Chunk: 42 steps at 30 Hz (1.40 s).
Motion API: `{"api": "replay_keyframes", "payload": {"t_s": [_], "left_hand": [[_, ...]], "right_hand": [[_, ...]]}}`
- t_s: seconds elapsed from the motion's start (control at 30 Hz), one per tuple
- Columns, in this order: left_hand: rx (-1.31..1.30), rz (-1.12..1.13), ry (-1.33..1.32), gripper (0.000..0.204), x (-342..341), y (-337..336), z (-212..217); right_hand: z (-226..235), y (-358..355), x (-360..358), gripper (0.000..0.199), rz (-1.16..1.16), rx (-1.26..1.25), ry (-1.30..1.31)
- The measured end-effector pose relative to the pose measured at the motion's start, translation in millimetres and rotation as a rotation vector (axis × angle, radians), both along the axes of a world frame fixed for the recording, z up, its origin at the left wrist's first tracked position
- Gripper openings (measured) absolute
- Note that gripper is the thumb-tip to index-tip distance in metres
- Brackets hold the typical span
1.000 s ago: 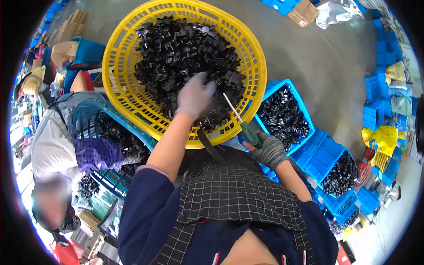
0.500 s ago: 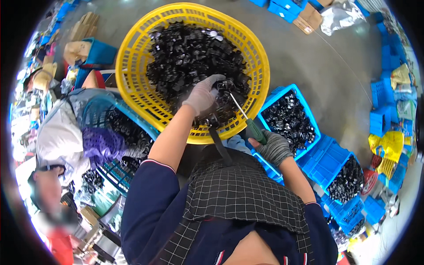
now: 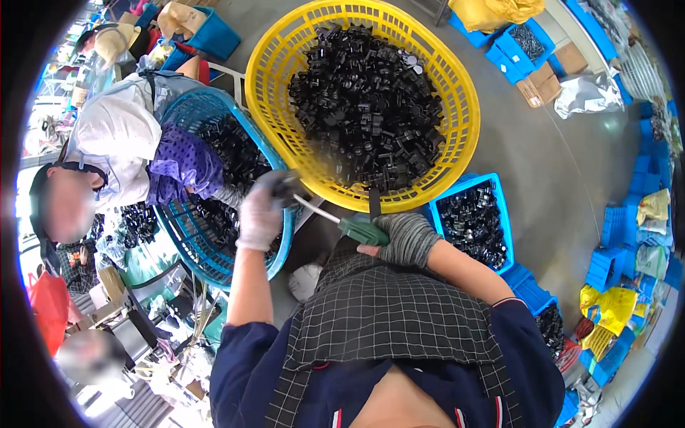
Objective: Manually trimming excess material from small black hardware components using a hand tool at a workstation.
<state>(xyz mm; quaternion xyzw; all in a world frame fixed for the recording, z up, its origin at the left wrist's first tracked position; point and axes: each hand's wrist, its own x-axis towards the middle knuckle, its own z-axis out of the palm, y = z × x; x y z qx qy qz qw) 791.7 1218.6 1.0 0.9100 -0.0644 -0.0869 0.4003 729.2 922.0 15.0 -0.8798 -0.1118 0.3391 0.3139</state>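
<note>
In my right hand (image 3: 407,241), in a grey knit glove with bare fingertips, sits a screwdriver (image 3: 364,231) with a green handle. Its metal shaft slants up and left. The tip meets a small black plastic part (image 3: 284,187) gripped by my left hand (image 3: 260,217), which wears a thin pale glove. Motion blurs that part, so its exact shape is unclear. Both hands are just below the yellow basket (image 3: 467,135), which holds a heap of similar black pieces (image 3: 367,107). My left hand overlaps the rim of a blue basket (image 3: 285,246).
At the left, a co-worker's purple sleeve (image 3: 184,160) and gloved hand reach into the blue basket. A blue crate (image 3: 508,214) of black pieces stands to my right. More blue bins (image 3: 606,228) line the far right, with cardboard boxes (image 3: 539,87) at the back.
My left hand has moved out of the yellow basket, down and left, with a black part. The screwdriver has swung leftward with my right hand. The whole view has shifted.
</note>
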Motion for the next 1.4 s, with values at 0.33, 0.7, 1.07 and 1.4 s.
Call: {"api": "replay_keyframes", "payload": {"t_s": [0.33, 0.7, 1.07, 1.4], "left_hand": [[0.404, -0.145, -0.011, 0.038, 30.8, -51.1, -15.7], [0.683, -1.523, 0.108, 0.038, 93.2, -210.1, -52.6], [0.301, -0.678, 0.039, 0.027, 101.6, -206.5, -61.9], [-0.391, -0.009, 0.683, 0.035, 73.3, -146.9, -108.0]], "right_hand": [[15.1, -145.3, 35.0, 0.050, -0.937, 0.036, -0.349], [38.4, -158.3, -13.2, 0.051, -0.897, -0.300, -0.502], [-7.5, -83.3, -45.6, 0.049, -0.760, -0.170, -0.045], [-25.0, -76.0, -57.2, 0.056, -0.548, -0.112, -0.038]]}}
